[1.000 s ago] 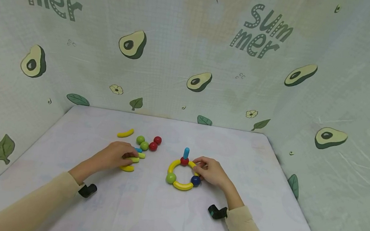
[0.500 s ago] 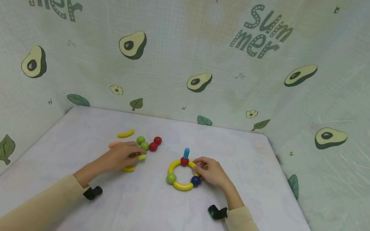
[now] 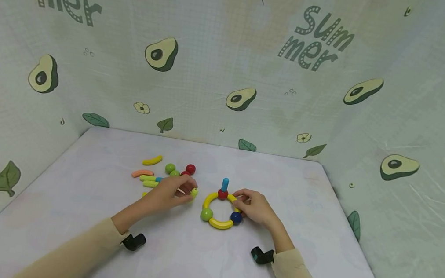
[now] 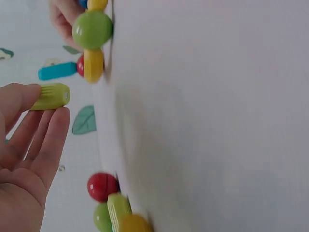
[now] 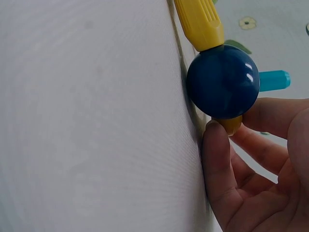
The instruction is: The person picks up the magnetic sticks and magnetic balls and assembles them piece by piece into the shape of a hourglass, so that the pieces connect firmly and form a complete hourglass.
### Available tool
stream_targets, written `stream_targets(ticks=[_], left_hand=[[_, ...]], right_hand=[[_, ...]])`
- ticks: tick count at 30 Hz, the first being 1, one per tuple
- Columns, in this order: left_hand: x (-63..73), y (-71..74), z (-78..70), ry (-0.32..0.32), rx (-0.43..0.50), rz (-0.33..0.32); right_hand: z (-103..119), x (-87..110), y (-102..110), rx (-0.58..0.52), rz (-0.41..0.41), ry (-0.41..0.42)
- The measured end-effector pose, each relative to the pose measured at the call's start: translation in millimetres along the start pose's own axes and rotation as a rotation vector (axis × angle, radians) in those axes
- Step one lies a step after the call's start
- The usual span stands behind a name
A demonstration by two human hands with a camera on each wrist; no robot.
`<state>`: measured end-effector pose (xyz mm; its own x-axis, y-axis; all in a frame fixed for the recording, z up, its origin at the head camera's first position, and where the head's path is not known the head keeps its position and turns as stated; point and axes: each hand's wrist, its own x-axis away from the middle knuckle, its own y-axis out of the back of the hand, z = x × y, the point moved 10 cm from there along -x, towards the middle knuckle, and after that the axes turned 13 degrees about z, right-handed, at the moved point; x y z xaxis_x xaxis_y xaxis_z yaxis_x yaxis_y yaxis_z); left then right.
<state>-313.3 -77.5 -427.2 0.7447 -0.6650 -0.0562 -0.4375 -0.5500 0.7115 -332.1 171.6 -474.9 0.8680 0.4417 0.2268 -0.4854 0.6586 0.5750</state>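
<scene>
In the head view, my left hand [image 3: 167,194] is raised left of a ring and pinches a short yellow-green ribbed rod [image 4: 54,95] between thumb and fingers. The ring lies on the table, made of yellow curved rods [image 3: 220,224], a green ball [image 3: 206,215], a navy ball [image 3: 236,218] and a red ball [image 3: 223,194]. From the red ball a light blue rod [image 3: 225,184] points away from me. My right hand [image 3: 257,208] pinches the ring's right-hand curved rod [image 5: 231,124], just beyond the navy ball; fingers partly cover that rod.
Loose pieces lie left of the ring: a yellow curved rod [image 3: 152,160], an orange rod [image 3: 142,173], yellow-green rods [image 3: 150,184], green balls [image 3: 170,168] and red balls [image 3: 190,169]. My left hand partly hides some. A printed cloth [image 3: 201,66] hangs behind the table.
My left hand has come away from the loose pieces and moved right towards the ring, carrying a yellow-green rod. The right hand and the ring stay in place.
</scene>
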Motion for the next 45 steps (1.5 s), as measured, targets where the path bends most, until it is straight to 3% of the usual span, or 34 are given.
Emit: stream_targets(ticks=[7,15,23,30,36,45], left_hand=[[-8.0,-17.5,-14.1,0.007,0.090,-0.003],[-13.1,-31.7,-20.9,0.013,0.111,0.012],[-13.0,-32.6,-27.7,0.014,0.103,0.010],[-12.8,-32.8,-28.2,0.006,0.081,0.006],[-11.3,-29.7,-24.5,0.021,0.079,-0.001],[-16.4,-23.8,-20.9,0.008,0.038,-0.003]], right_hand=[[0.1,-0.3,0.2,-0.003,0.001,0.001],[-1.1,0.1,-0.3,-0.001,0.004,-0.002],[-0.4,0.3,0.1,0.002,0.009,-0.003],[7.2,-0.7,2.6,0.074,-0.037,0.025],[20.0,-7.1,5.9,0.088,-0.092,0.092],[37.0,-19.9,9.0,0.017,-0.074,0.201]])
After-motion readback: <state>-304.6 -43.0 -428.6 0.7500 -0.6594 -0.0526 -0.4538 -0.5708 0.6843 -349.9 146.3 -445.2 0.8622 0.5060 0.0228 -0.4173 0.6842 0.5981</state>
